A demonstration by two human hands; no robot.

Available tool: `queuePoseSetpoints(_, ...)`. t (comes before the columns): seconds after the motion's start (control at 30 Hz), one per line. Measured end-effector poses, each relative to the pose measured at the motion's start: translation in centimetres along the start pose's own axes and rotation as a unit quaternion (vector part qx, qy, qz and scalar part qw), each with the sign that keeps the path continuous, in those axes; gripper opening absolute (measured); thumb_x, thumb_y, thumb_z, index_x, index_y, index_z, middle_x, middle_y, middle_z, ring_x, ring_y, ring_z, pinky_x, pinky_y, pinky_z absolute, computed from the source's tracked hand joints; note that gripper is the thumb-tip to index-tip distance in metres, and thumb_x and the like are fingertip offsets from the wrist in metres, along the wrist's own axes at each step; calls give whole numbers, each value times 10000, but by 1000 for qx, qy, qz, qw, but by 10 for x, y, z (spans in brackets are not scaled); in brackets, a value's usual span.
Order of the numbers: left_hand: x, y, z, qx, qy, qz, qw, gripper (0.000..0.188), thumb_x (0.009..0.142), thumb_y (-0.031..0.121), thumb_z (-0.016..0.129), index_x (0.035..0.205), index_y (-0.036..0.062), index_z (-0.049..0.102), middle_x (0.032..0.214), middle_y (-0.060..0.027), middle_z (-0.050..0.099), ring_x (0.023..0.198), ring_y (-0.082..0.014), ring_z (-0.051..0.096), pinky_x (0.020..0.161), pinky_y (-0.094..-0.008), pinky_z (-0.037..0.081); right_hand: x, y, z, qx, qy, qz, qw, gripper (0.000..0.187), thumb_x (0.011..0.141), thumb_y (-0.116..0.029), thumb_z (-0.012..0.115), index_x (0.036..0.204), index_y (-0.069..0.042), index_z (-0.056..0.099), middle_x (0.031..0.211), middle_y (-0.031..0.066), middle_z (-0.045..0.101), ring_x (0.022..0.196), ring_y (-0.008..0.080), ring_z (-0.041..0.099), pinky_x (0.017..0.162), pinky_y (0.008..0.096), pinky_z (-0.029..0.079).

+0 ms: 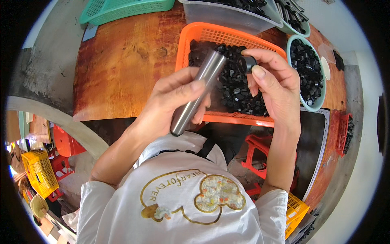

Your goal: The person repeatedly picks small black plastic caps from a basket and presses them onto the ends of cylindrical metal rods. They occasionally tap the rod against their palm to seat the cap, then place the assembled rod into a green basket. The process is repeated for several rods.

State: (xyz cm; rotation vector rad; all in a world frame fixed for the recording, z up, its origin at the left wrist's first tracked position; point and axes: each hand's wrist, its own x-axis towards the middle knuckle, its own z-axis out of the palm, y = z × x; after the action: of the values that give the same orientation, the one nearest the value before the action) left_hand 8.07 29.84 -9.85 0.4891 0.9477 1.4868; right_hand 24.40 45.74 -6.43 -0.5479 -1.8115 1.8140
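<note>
My left hand (178, 95) is wrapped round a shiny metal tube (200, 91), which slants up and to the right. Its lower end has a dark rim, and the upper end lies just left of my other hand. Between thumb and fingers, my right hand (276, 77) pinches a round black cap (246, 64), held apart from the tube. Both hands are over an orange plastic basket (185, 36) that holds a heap of small black plastic parts (239, 95).
A pale green bowl (323, 91) of black parts stands right of the basket. Behind are a clear bin (227, 21), a bowl with metal tubes (298, 18) and a green basket (126, 7). Red stools (258, 152) stand below the wooden table (122, 73).
</note>
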Motion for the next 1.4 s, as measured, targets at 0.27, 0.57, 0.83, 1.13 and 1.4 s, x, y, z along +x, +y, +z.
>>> queuePoseSetpoints(0.27, -15, 4, -9, 41, -83, -54, 994, 595, 845, 375, 689, 1217, -71, 557, 778, -104, 631, 581, -137, 581, 539, -253, 455, 8, -23, -10, -12, -154, 0, 988, 261, 867, -7, 688, 1124, 14, 647, 937, 12, 611, 832, 66, 588, 718, 199, 494)
queuePoseSetpoints(0.57, -16, 5, -12, 47, -125, -67, 989, 482, 873, 285, 697, 1233, -19, 598, 813, -28, 605, 660, -76, 519, 612, -217, 409, 6, -27, -11, -78, -212, -59, 972, 273, 816, 9, 728, 1079, 17, 657, 932, 42, 606, 808, 91, 584, 675, 224, 472)
queuePoseSetpoints(0.83, -16, 7, -10, 57, -133, -82, 986, 487, 890, 301, 670, 1247, -22, 593, 827, -13, 589, 687, -65, 508, 618, -211, 394, 9, -32, -11, -136, -229, -72, 961, 257, 809, 7, 734, 1053, 22, 654, 899, 40, 605, 769, 96, 583, 642, 227, 466)
queuePoseSetpoints(1.13, -11, 5, -13, 77, -136, -63, 986, 482, 901, 318, 659, 1247, -11, 599, 822, 1, 575, 692, -61, 491, 608, -213, 387, 13, -35, -17, -166, -245, -68, 953, 314, 809, -51, 748, 1087, 59, 651, 959, 96, 598, 780, 115, 576, 635, 232, 459)
queuePoseSetpoints(1.4, -7, 0, -14, 98, -146, -38, 984, 498, 913, 353, 650, 1259, 0, 593, 831, 3, 576, 697, -69, 486, 604, -221, 392, 16, -40, -13, -199, -238, -82, 947, 251, 789, -24, 754, 1012, 33, 653, 842, 72, 620, 722, 149, 612, 601, 253, 478)
